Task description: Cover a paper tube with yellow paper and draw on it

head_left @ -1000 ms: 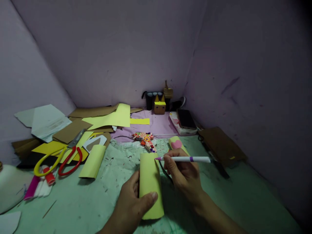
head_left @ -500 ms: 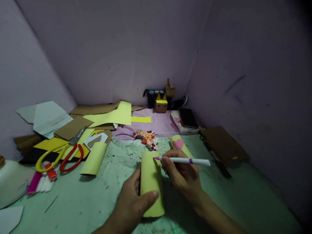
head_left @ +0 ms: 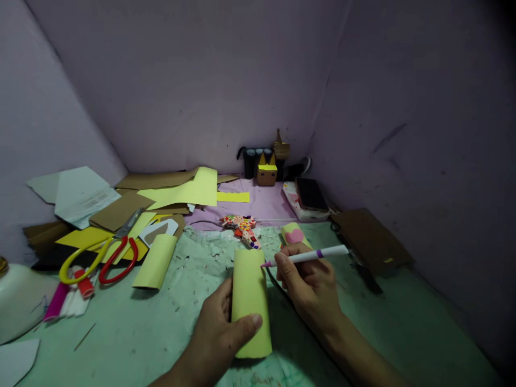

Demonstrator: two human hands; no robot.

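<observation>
My left hand (head_left: 220,330) is closed round the lower left of a yellow paper-covered tube (head_left: 250,293), its thumb lying across the front. The tube lies with its long side pointing away from me. In my right hand (head_left: 312,285) is a white marker (head_left: 308,255) with a purple band and purple tip. That tip is at the tube's upper right edge; whether it touches I cannot tell. Behind my right hand a second yellow tube with a pink heart (head_left: 294,235) is partly hidden. A third yellow tube (head_left: 156,263) lies to the left.
Scissors (head_left: 121,252) with yellow and red handles rest on paper and cardboard scraps at the left. A colourfully patterned glue gun (head_left: 244,228) lies behind the tube. A phone (head_left: 312,194), brown cardboard (head_left: 368,239) and a small cardboard box figure (head_left: 266,176) stand farther back.
My right hand has shifted slightly right, and the marker tip has moved from the tube's upper face to its right edge. The marker now slants up more. My left hand and the tube stay put.
</observation>
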